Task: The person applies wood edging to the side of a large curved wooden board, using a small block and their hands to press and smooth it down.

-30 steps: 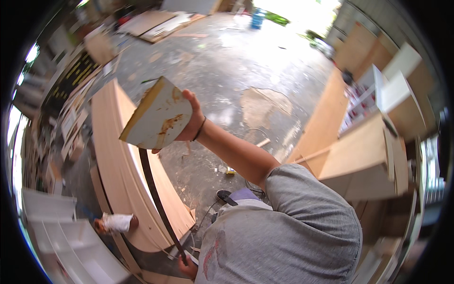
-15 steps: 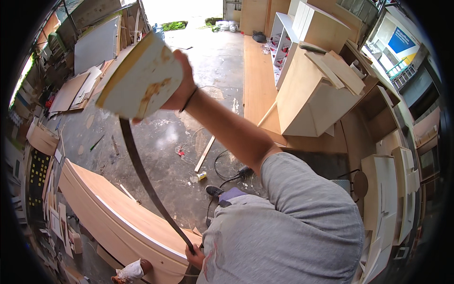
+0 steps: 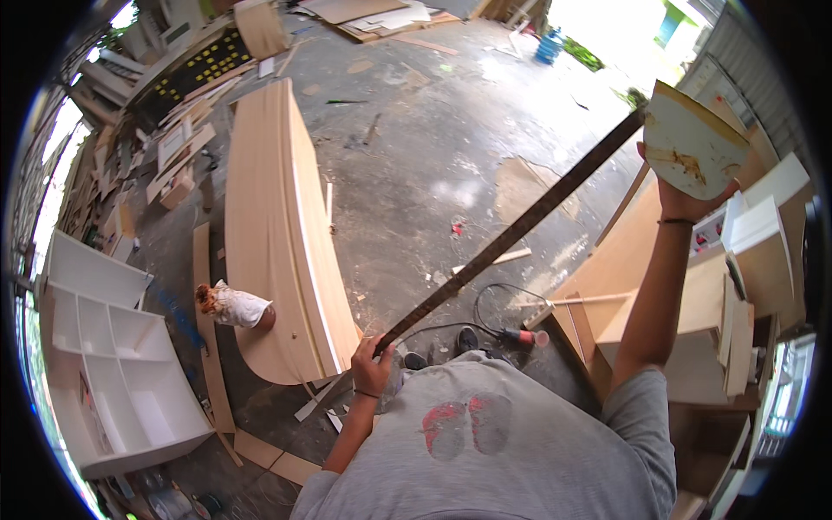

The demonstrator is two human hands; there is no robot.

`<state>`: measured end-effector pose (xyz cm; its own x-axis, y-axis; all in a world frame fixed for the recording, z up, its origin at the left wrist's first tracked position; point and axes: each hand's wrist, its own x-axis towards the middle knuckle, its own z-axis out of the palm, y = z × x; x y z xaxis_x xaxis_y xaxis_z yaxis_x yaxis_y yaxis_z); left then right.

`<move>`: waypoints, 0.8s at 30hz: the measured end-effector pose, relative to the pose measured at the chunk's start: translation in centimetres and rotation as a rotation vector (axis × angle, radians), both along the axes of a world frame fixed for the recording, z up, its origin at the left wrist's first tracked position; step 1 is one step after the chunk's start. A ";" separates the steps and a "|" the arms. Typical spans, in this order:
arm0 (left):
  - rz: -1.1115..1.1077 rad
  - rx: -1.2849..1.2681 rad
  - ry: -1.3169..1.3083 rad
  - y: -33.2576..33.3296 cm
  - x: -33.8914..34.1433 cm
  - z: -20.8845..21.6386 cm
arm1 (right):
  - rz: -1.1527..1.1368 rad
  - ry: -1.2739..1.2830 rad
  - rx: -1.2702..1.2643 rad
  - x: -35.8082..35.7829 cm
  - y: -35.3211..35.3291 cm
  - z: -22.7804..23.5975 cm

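My left hand (image 3: pixel 371 368) is closed around the lower end of a long dark strip (image 3: pixel 511 234), just in front of my shirt. The strip slants up and to the right, almost straight. At its upper end, my raised right hand (image 3: pixel 685 201) grips a white piece of board (image 3: pixel 698 143) with a rounded edge, a yellowish rim and brown stains. The strip's far end meets the left side of this board; whether my right fingers also hold the strip is hidden. Left of my left hand lies a long wooden panel piece (image 3: pixel 273 208) with a rounded near end.
On the panel piece is a brown container with a white wrapping (image 3: pixel 238 308). A red and black power tool (image 3: pixel 524 336) with its cord lies on the floor. A white compartmented cabinet (image 3: pixel 113 373) stands at left, wooden boxes (image 3: pixel 685 303) at right. Offcuts (image 3: pixel 182 156) are heaped far left.
The view has swung round to the left. My right hand with the board has gone from upper left to upper right. The strip, bowed before, is now nearly straight. Both hands keep their grip.
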<state>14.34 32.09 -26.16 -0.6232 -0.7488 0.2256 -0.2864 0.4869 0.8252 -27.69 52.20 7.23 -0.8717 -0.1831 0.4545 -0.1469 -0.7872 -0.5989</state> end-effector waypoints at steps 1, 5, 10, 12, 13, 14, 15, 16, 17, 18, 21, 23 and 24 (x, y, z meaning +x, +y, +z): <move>-0.007 0.007 0.007 0.2 -0.3 0.1 | -0.031 0.008 -0.002 -0.4 -0.1 -0.2; -0.025 0.089 0.011 1.2 -1.8 0.6 | -0.151 0.012 0.053 -0.2 0.7 1.0; -0.009 0.034 0.004 0.8 0.0 1.6 | -0.135 0.042 0.102 1.4 -1.2 1.7; 0.025 0.039 -0.017 0.9 1.7 2.0 | -0.118 0.021 0.093 2.2 -3.1 1.3; 0.045 0.032 -0.011 0.9 2.5 2.0 | -0.109 0.018 0.082 2.0 -3.8 1.1; 0.063 0.024 -0.005 1.0 3.2 2.1 | -0.101 0.015 0.070 1.9 -4.7 1.0; 0.082 0.025 -0.013 1.1 3.9 2.5 | -0.091 0.004 0.065 1.7 -5.6 0.7; 0.097 0.028 -0.016 1.3 4.6 2.8 | -0.084 -0.001 0.062 1.7 -6.5 0.6; 0.110 0.031 -0.019 1.5 5.0 3.0 | -0.048 -0.012 0.060 1.1 -7.2 0.4; 0.132 0.031 -0.016 1.8 5.5 3.1 | -0.019 -0.024 0.058 1.0 -8.1 0.3; 0.208 0.016 -0.004 2.6 6.5 3.3 | 0.054 -0.054 0.044 1.4 -11.3 0.4; 0.282 -0.011 0.010 3.0 7.0 3.2 | 0.103 -0.058 0.040 1.8 -13.5 0.3; 0.310 -0.010 0.019 3.2 7.1 3.4 | 0.126 -0.058 0.042 1.8 -14.5 0.3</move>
